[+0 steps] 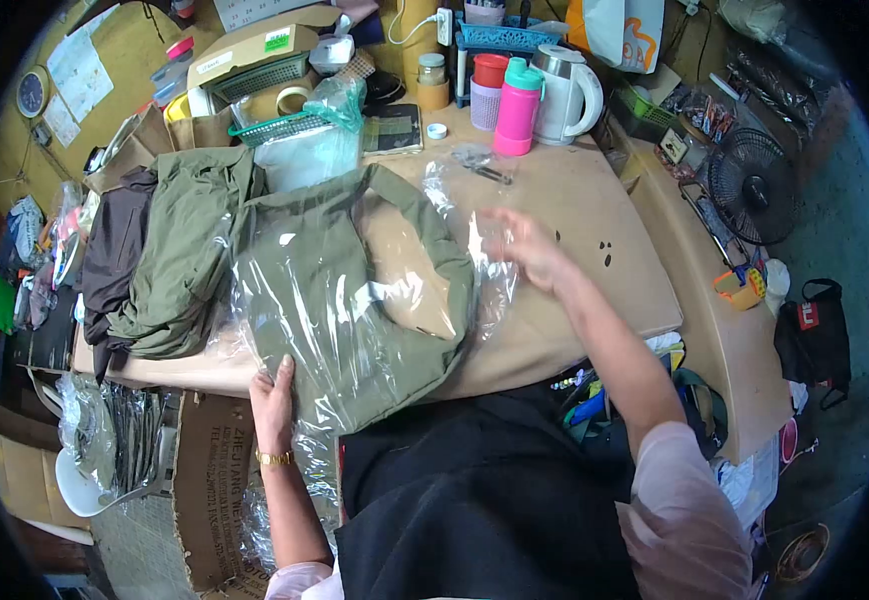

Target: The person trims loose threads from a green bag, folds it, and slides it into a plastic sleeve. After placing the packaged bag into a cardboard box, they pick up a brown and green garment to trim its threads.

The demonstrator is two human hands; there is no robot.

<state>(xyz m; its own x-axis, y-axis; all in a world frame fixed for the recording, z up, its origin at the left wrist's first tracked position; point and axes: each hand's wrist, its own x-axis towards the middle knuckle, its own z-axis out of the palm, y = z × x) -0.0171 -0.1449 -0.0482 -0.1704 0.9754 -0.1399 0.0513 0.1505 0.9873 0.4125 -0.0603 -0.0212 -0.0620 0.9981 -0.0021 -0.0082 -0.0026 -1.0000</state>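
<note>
An olive green fabric piece (pixel 305 290), shaped with a curved strap-like loop, lies inside a clear plastic bag (pixel 245 310) at the table's front edge. My left hand (pixel 273 400) pinches the bag's lower left edge between thumb and fingers. At the bag's right side, my right hand (pixel 535 252) has its fingers stretched out against the loose clear plastic; whether it touches the film is hard to make out. To the left rest a folded olive garment (pixel 190 240) and a dark brown one (pixel 115 260).
Along the back stand a pink bottle (pixel 518 115), a kettle (pixel 565 90) and a green basket (pixel 290 128) beside flat plastic sleeves (pixel 305 158). A black fan (pixel 752 187) is at right. Below left are a cardboard box (pixel 210 480) and a white chair (pixel 85 490) holding packed items.
</note>
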